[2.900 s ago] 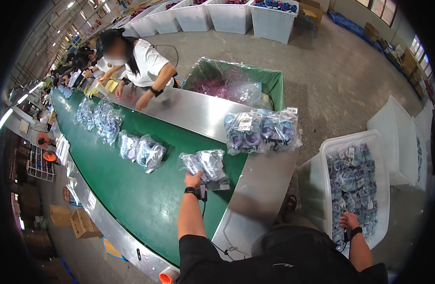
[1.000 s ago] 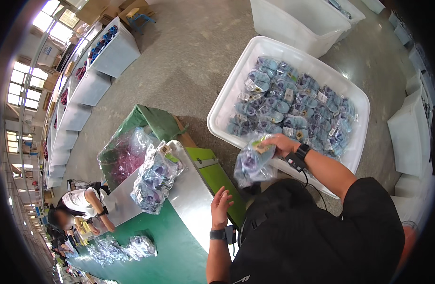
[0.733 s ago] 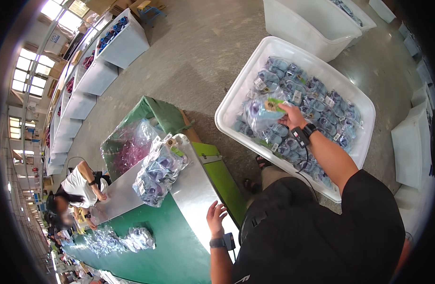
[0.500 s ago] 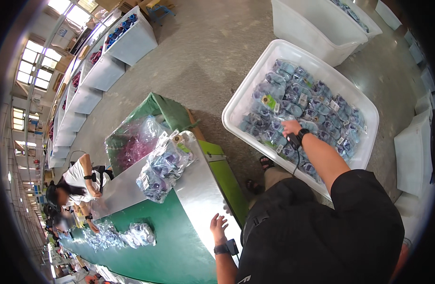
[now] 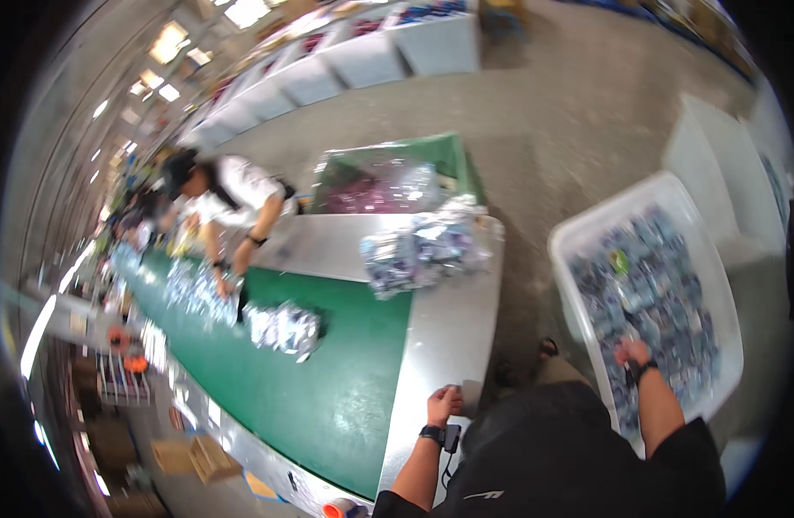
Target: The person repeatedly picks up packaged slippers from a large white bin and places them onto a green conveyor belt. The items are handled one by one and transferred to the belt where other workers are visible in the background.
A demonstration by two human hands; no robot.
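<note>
My right hand point(image 5: 632, 352) reaches down into a white tub point(image 5: 732, 321), over its near side. The tub holds many clear-bagged packs point(image 5: 643, 298) of pale blue and purple goods that look like shoes; blur hides whether my fingers hold one. My left hand point(image 5: 445, 402) has its fingers curled in by the metal edge point(image 5: 440, 345) of the worktable, with nothing seen in it. On the table's metal corner lies a heap of similar bagged packs point(image 5: 423, 246). Another shiny bagged bundle point(image 5: 283, 330) rests on the green belt point(image 5: 345, 406).
Across the belt a co-worker in a white top point(image 5: 241, 192) handles bagged goods point(image 5: 194, 289). Behind the table stands a green-lined bin point(image 5: 466, 164) with clear and pink plastic. White bins point(image 5: 436, 47) line the far side; another white bin point(image 5: 703, 160) stands beyond my tub.
My view has swung left, so the tub now sits farther right. My left hand's fingers have gone from spread to curled. My right hand is still in the tub.
</note>
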